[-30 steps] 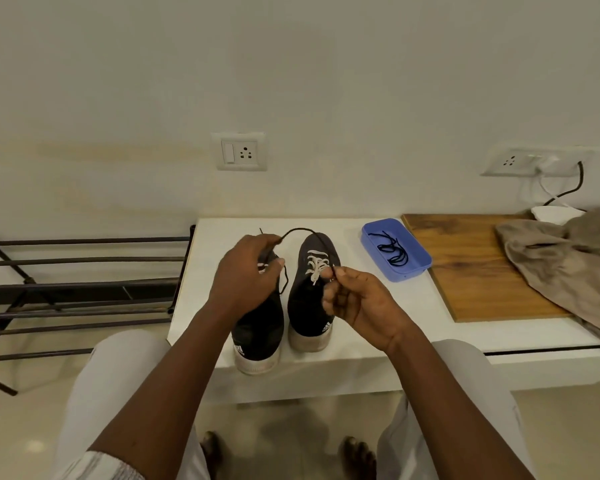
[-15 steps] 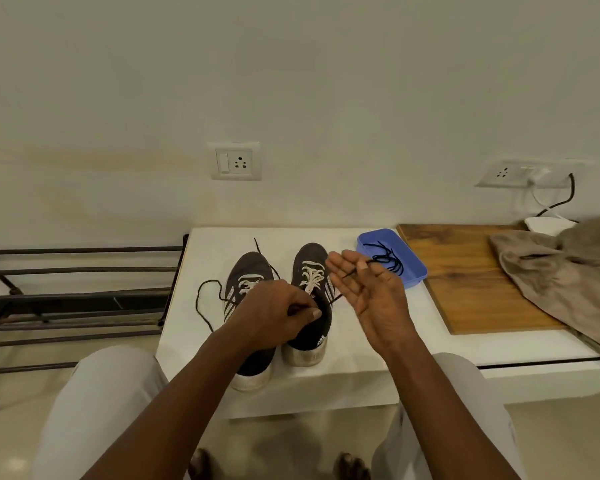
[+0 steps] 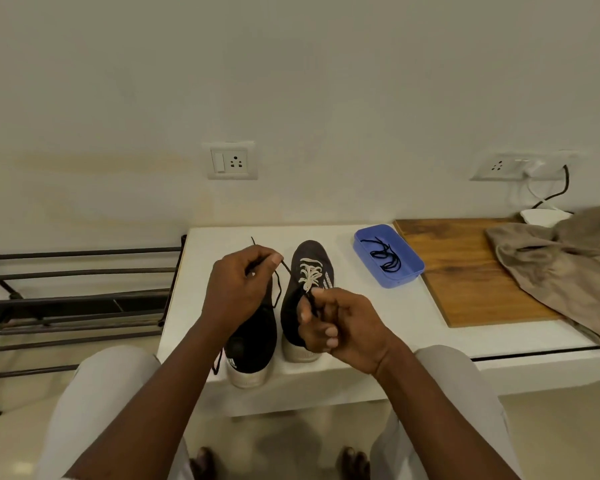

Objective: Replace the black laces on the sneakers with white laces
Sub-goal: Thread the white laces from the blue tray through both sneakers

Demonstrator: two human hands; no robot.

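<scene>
Though open before, right hand [image 3: 340, 327] pinches black lace [image 3: 280, 289].

The left hand [image 3: 238, 289] conceals the eyelet area of the left sneaker [image 3: 253, 344]. The black lace [image 3: 280, 287] disappears inside the grip of the right hand [image 3: 340, 327]. The brown cloth [image 3: 561, 265] is cropped at the right edge, the metal rack [image 3: 66, 299] at the left edge.
</scene>
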